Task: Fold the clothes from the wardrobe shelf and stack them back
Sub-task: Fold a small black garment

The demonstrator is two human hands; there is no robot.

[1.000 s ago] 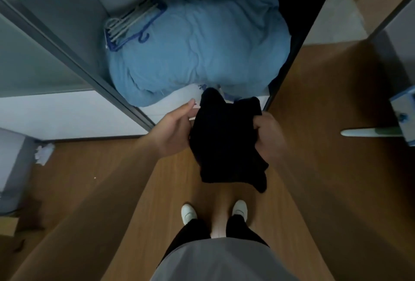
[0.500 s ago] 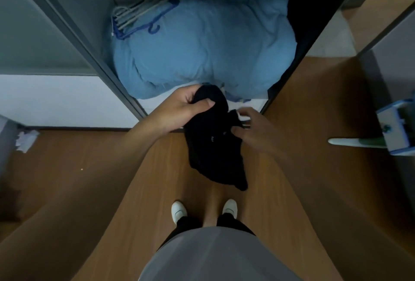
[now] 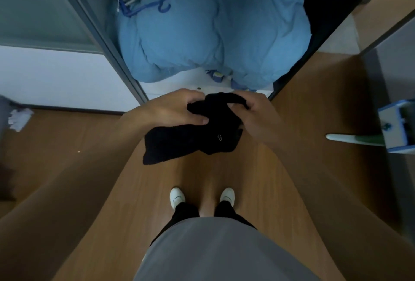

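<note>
From my head camera, looking down: my left hand (image 3: 177, 110) and right hand (image 3: 258, 116) are side by side before the open wardrobe, each grip clamped on the bunched top edge of a black garment (image 3: 193, 141). The cloth hangs between and below my grips, its long end trailing to my left, above the wooden floor (image 3: 202, 172) and my white shoes (image 3: 177, 196). Beyond it, a blue duvet (image 3: 213, 33) fills the wardrobe shelf (image 3: 175, 83).
</note>
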